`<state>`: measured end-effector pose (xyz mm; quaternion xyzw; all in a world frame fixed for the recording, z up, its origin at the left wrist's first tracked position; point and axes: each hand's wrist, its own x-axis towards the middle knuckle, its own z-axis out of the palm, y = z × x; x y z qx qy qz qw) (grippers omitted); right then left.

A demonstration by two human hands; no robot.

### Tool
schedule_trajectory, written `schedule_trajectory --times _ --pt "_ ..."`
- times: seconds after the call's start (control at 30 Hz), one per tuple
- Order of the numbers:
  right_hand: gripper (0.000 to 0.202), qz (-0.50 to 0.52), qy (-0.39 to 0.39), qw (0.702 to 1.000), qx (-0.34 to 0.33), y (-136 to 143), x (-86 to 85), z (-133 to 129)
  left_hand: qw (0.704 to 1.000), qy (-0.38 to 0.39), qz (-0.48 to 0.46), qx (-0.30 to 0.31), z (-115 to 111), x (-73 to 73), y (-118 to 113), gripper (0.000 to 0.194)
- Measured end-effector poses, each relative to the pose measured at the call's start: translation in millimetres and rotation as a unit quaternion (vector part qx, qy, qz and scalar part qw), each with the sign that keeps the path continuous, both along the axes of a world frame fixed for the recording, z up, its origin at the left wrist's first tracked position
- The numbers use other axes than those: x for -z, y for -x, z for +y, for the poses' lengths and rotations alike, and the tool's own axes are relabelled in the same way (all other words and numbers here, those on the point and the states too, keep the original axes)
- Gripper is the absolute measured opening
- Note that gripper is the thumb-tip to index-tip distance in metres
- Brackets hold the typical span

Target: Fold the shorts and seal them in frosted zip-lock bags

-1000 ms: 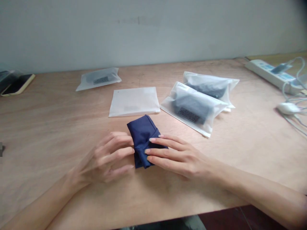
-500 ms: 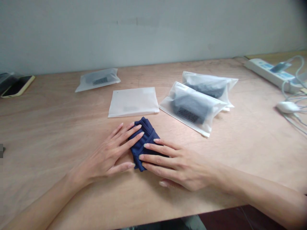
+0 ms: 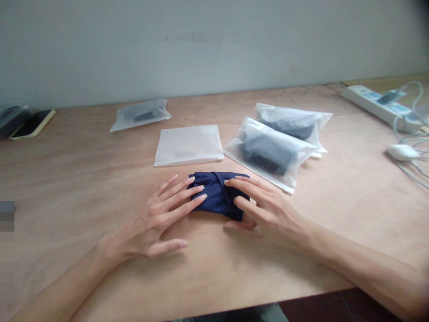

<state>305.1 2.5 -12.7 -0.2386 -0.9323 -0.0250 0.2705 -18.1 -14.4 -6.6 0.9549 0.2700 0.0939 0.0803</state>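
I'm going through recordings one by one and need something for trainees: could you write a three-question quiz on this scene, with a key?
1. True or false: only the left hand touches the folded navy cloth.
2. Fill in: in the view, the power strip lies to the ____ of the flat white zip pouch.
3. Which lies nearest the left edge of the view? A) flat white zip pouch B) smartphone C) power strip

Key: 1. False, the right hand touches it too; 2. right; 3. B
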Motion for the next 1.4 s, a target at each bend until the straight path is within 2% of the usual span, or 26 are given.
schedule_trajectory --times 0.1,0.27,0.4,0.47,0.6,0.7,0.83,1.0,1.1,1.27,1.4 --pt "0.019 -0.014 -0.015 1.000 0.011 -1.3 0.3 1.0 1.000 -0.007 -0.005 -0.001 -0.3 0.5 -0.9 0.078" --pt "0.044 -0.097 -0.054 0.994 0.015 -3.2 -2.8 0.7 0.999 -0.043 0.012 0.012 -2.2 0.7 -7.7 0.078" --pt "0.040 -0.102 -0.072 0.992 0.008 -2.9 -4.7 0.9 0.995 -0.096 0.019 0.019 -1.0 -1.4 -8.9 0.068" --pt "0.038 -0.099 -0.076 0.992 0.001 -3.4 -3.8 2.2 0.993 -0.119 0.016 -0.021 3.6 -1.8 -7.1 0.064" --pt "0.039 -0.115 -0.081 0.990 -0.009 -7.8 1.0 5.8 0.974 -0.127 0.027 -0.183 20.8 5.4 -2.4 0.056" --pt "0.038 -0.113 -0.070 0.991 -0.028 -11.7 2.8 7.1 0.965 -0.115 0.053 -0.228 30.9 16.5 -0.9 0.053" --pt "0.033 -0.083 -0.021 0.996 -0.015 -12.8 1.2 6.1 0.967 -0.118 0.031 -0.223 29.8 22.6 -5.8 0.056" --pt "0.041 -0.110 -0.019 0.994 -0.001 -11.5 0.0 4.8 0.964 -0.164 -0.057 -0.202 21.5 17.0 -13.1 0.031" --pt "0.047 -0.121 -0.023 0.992 -0.006 -12.8 -0.6 4.9 0.965 -0.191 -0.065 -0.166 19.7 16.2 -10.7 0.022" --pt "0.056 -0.118 0.033 0.992 -0.028 -15.2 -1.5 6.2 0.965 -0.210 -0.075 -0.138 17.7 14.9 -3.7 0.019" --pt "0.048 -0.112 -0.005 0.994 -0.019 -15.0 -1.4 6.4 0.962 -0.218 -0.077 -0.145 16.1 17.5 -0.8 0.022"
